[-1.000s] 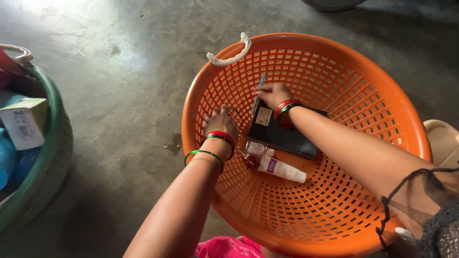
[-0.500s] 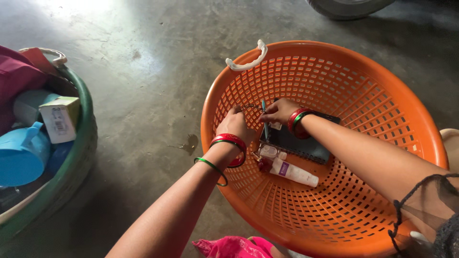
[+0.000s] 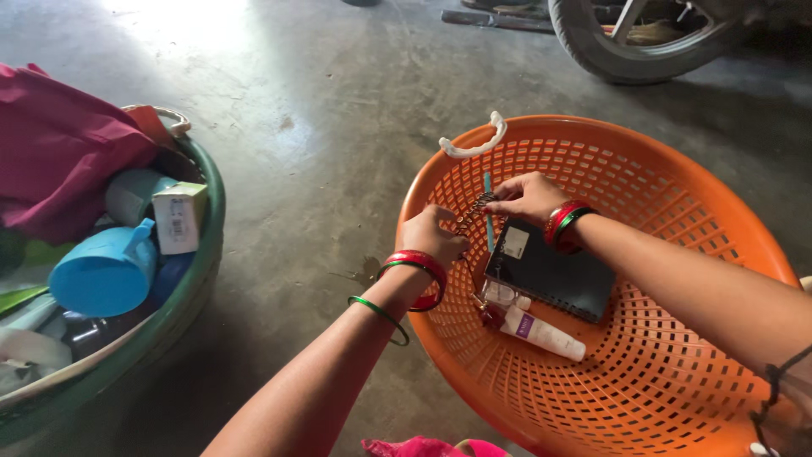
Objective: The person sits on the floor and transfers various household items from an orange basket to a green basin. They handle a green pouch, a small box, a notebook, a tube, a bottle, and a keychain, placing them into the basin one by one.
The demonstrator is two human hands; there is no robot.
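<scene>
Both my hands are inside a large orange slotted basket (image 3: pixel 677 195). My left hand (image 3: pixel 431 233), with red and green bangles on the wrist, pinches one end of a thin dark chain (image 3: pixel 475 210). The chain runs across to the fingertips of my right hand (image 3: pixel 529 196), which is closed on a slim teal pen (image 3: pixel 489 222) held upright. Just below the right hand a black spiral notebook (image 3: pixel 550 271) lies in the basket. Beside the notebook lie a small clear bottle (image 3: pixel 501 294) and a white tube (image 3: pixel 545 334).
The basket has a white handle (image 3: pixel 474 144) on its far rim. At the left stands a green basket (image 3: pixel 199 271) holding a blue mug (image 3: pixel 106 271), a small carton (image 3: pixel 176 216) and magenta cloth (image 3: pixel 59 152). A tyre (image 3: pixel 626 51) stands at the top right on the concrete floor.
My view has tilted up and left, showing more of the green basket and the tyre. Both hands have risen from the notebook and now stretch the chain between them, the pen still in the right.
</scene>
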